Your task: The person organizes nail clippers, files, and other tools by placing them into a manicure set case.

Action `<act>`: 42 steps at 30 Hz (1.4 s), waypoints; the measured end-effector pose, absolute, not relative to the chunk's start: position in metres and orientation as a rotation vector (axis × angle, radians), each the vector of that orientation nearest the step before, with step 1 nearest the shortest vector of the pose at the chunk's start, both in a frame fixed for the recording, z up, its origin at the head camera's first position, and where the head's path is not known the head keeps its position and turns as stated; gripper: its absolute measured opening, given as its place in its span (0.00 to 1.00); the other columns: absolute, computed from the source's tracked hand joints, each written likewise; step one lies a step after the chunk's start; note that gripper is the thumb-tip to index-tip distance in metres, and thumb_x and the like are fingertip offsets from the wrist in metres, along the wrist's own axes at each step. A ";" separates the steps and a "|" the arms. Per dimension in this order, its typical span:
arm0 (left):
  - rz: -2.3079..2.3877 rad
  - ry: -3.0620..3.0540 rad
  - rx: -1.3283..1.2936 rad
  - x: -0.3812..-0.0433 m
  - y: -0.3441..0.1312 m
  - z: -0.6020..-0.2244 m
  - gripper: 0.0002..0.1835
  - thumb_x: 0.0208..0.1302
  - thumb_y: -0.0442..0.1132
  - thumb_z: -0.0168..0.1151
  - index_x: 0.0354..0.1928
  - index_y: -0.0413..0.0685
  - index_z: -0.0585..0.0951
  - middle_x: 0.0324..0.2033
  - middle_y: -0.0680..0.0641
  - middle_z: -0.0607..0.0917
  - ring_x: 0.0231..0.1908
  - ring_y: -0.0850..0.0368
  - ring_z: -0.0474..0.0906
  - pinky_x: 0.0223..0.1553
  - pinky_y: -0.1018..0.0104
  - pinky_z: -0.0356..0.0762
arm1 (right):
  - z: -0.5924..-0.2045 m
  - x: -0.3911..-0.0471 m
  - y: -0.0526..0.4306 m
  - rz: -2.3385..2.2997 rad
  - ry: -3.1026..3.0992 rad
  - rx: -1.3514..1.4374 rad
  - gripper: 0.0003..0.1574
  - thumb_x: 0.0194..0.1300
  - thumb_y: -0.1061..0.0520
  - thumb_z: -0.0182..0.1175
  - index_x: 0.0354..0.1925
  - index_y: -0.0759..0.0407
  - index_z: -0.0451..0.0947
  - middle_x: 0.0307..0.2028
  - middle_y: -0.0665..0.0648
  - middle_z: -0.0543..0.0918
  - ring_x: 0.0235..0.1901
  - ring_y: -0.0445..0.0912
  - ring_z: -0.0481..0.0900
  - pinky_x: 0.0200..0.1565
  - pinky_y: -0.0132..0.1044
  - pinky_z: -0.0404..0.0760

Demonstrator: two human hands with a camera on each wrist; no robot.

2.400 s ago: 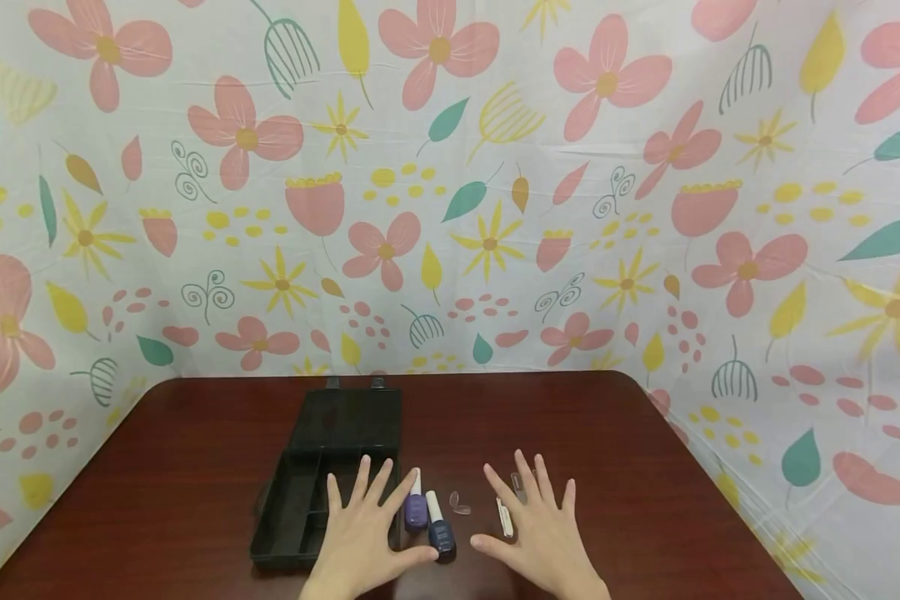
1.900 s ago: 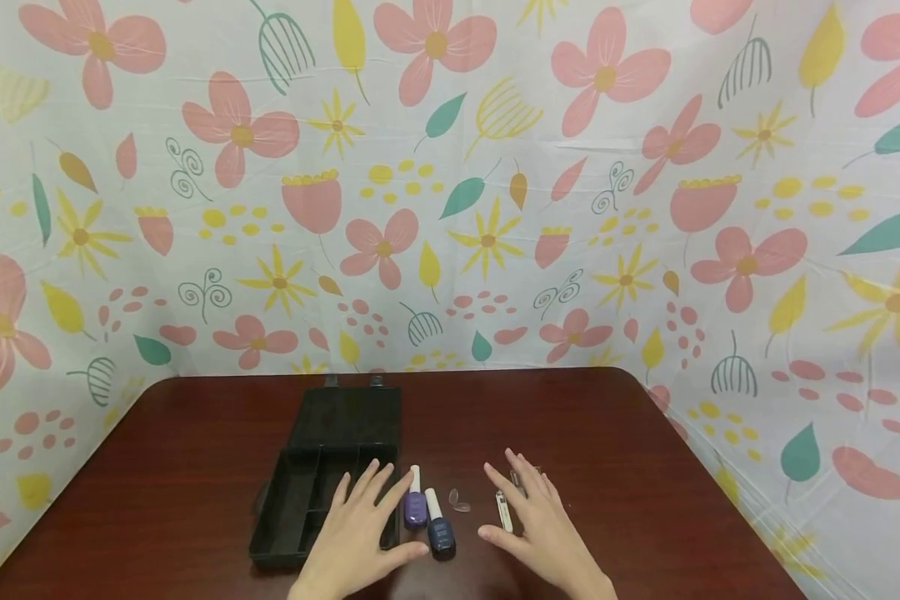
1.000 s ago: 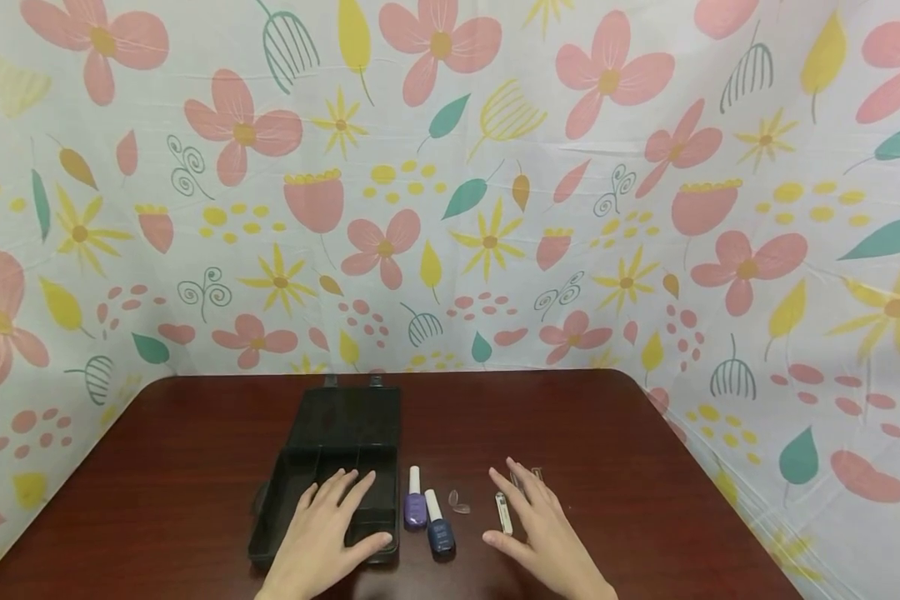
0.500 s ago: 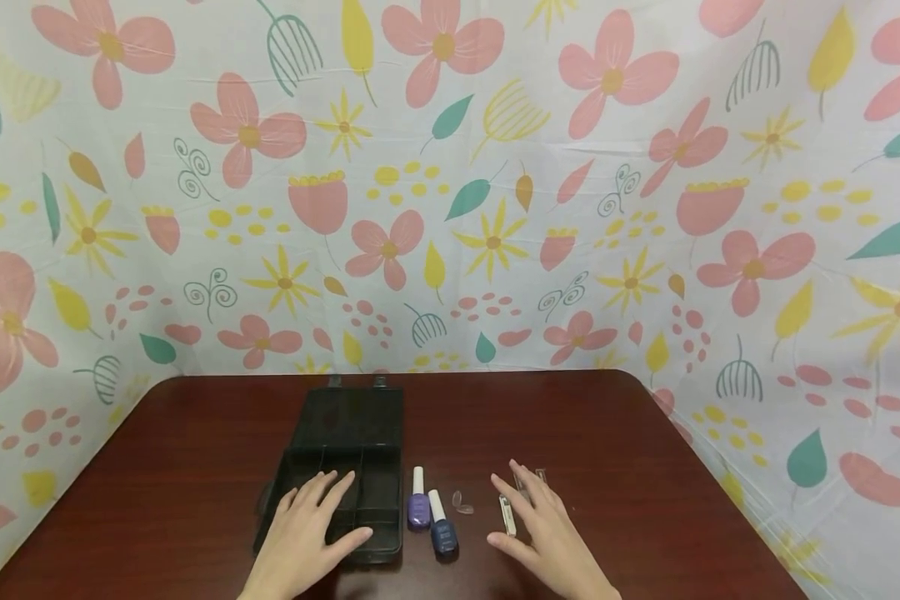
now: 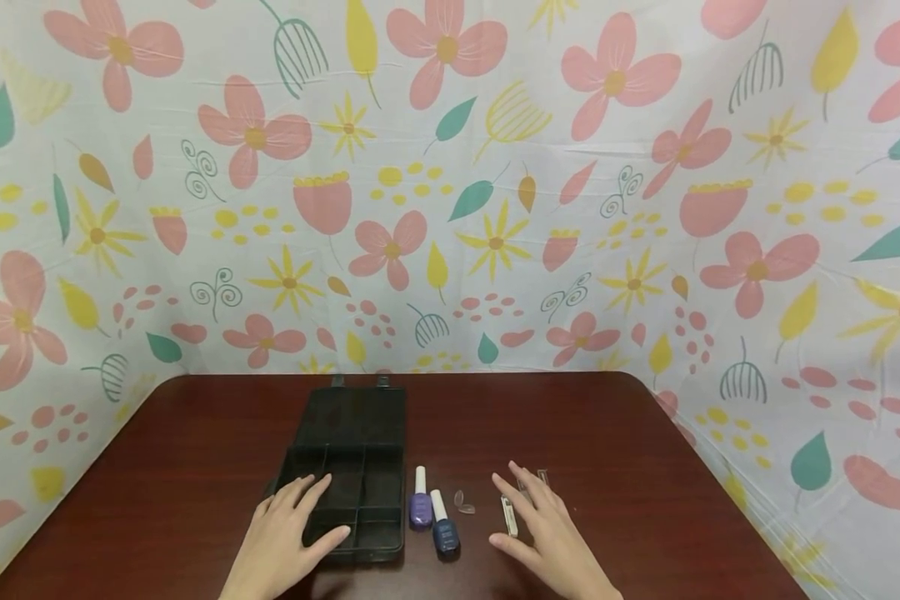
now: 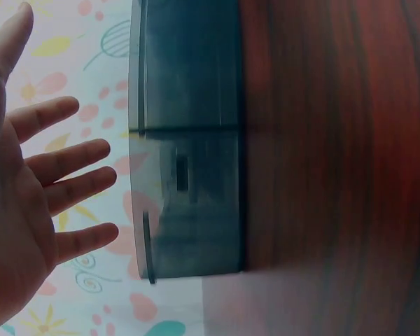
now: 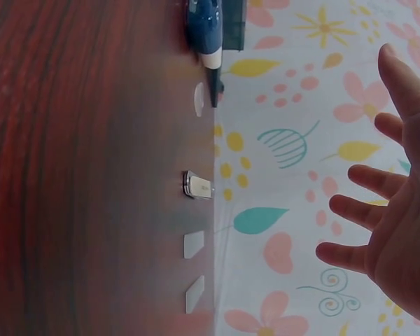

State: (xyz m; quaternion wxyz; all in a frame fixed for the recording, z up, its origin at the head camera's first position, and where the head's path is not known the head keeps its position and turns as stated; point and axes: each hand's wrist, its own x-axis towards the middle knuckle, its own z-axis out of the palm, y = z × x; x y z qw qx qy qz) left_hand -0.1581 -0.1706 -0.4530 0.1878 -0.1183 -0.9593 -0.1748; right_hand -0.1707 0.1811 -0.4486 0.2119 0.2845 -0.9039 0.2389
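My hands hover empty: left hand by the divided box, right hand rightward; I'd pinch the nail clipper lightly.

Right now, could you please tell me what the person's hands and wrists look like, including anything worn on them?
The left hand and the right hand are both bare, with slender fingers. No gloves, rings, bracelets, sleeves, cables or markings show on the parts in view. The nails are too small to tell whether they carry polish.
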 end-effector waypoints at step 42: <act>-1.226 -2.885 0.034 -0.152 -0.235 -0.452 0.22 0.58 0.30 0.57 0.55 0.34 0.70 0.32 0.48 0.78 0.34 0.52 0.76 0.33 0.55 0.72 | -0.452 -0.168 0.177 0.661 -2.628 0.775 0.42 0.52 0.45 0.64 0.63 0.52 0.63 0.61 0.60 0.63 0.58 0.57 0.62 0.47 0.62 0.61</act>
